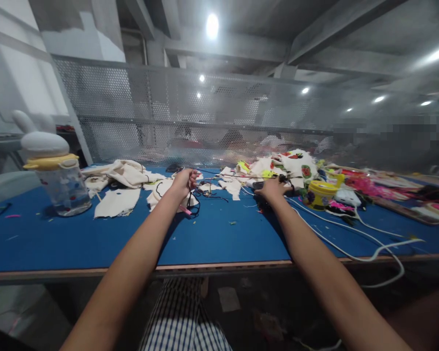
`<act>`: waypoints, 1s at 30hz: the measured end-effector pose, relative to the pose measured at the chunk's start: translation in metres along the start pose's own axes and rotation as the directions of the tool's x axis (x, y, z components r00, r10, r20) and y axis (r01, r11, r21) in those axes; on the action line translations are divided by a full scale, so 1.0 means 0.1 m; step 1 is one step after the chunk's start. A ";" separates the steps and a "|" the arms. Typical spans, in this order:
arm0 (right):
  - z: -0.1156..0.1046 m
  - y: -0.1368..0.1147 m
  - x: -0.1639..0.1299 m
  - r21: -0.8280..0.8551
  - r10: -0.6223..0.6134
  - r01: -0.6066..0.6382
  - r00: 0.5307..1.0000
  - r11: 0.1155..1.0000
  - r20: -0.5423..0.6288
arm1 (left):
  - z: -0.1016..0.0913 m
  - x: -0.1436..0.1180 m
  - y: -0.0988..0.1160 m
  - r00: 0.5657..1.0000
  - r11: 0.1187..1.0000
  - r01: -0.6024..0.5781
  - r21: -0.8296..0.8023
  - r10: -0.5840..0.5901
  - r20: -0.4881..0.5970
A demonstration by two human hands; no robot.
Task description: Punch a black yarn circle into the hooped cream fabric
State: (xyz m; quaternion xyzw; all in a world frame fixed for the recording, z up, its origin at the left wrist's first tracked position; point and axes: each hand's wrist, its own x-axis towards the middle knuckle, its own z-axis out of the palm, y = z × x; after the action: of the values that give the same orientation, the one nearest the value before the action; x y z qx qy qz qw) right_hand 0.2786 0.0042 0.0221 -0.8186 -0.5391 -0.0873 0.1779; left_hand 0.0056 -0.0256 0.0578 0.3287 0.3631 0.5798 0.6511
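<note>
left hand (184, 181) fist closed on thin black cord (194, 204) | right hand (271, 187) flat on small dark object, grip unclear | cream cloth scraps (117, 202) beyond fingers

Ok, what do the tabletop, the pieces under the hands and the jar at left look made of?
Tabletop: blue felt-like matte covering, probably over board, pale edge showing. Cream pieces: woven cloth, limp, frayed. Jar: clear, likely plastic, glossy, yellow lid.

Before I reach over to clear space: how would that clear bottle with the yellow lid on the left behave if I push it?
The clear bottle stands upright on the blue table, tall with a bulky white top, so a high push would probably tip it. It looks like light plastic, likely sliding if nudged low. Once on its side, it would probably roll.
</note>
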 end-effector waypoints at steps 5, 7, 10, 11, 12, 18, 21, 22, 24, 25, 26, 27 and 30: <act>-0.03 -0.29 -0.26 0.001 -0.189 0.200 0.925 0.980 -0.331 | 0.04 -0.02 -0.05 0.984 0.998 0.058 -0.004 -0.056 0.171; -0.01 -0.46 -0.38 -0.011 -0.357 0.386 0.841 0.922 -0.406 | 0.10 -0.02 -0.15 0.973 0.995 -0.043 0.087 0.022 0.230; 0.00 -0.68 -0.52 -0.052 -0.608 0.657 0.661 0.752 -0.439 | 0.16 -0.02 -0.33 0.946 0.907 -0.253 0.338 0.159 0.281; -0.01 -0.72 -0.55 -0.063 -0.680 0.731 0.596 0.680 -0.427 | 0.18 -0.02 -0.38 0.928 0.860 -0.305 0.410 0.172 0.329; -0.02 -0.74 -0.58 -0.072 -0.737 0.788 0.535 0.612 -0.413 | 0.18 -0.02 -0.42 0.911 0.810 -0.345 0.475 0.166 0.378; -0.07 -0.65 -0.52 -0.093 -0.773 0.828 0.468 0.553 -0.429 | 0.20 -0.08 -0.41 0.877 0.632 -0.386 0.671 0.026 0.480; -0.05 -0.54 -0.39 -0.077 -0.722 0.778 0.534 0.623 -0.440 | 0.21 -0.07 -0.34 0.890 0.763 -0.316 0.564 0.032 0.454; -0.04 -0.49 -0.34 -0.067 -0.701 0.756 0.565 0.651 -0.435 | 0.20 -0.05 -0.32 0.904 0.812 -0.305 0.499 0.082 0.420; -0.02 -0.36 -0.21 -0.034 -0.636 0.690 0.645 0.723 -0.423 | 0.15 0.02 -0.24 0.932 0.886 -0.310 0.344 0.212 0.293; -0.02 -0.27 -0.14 -0.009 -0.587 0.645 0.690 0.764 -0.424 | 0.11 0.05 -0.19 0.941 0.913 -0.312 0.262 0.258 0.221; -0.02 -0.18 -0.07 0.024 -0.524 0.591 0.733 0.806 -0.434 | 0.07 0.09 -0.14 0.948 0.934 -0.307 0.183 0.282 0.147; -0.02 -0.08 0.00 0.068 -0.450 0.533 0.770 0.843 -0.452 | 0.03 0.12 -0.09 0.953 0.946 -0.302 0.117 0.294 0.079; -0.02 0.19 0.18 0.241 -0.180 0.343 0.838 0.908 -0.515 | -0.10 0.19 0.05 0.954 0.952 -0.299 0.065 0.299 0.019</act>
State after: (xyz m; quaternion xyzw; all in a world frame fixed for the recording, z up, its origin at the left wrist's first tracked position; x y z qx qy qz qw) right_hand 0.3036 0.0115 0.0264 -0.6477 -0.5926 -0.2222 0.4243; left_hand -0.0039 -0.0060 0.0554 0.4041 0.3253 0.6578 0.5461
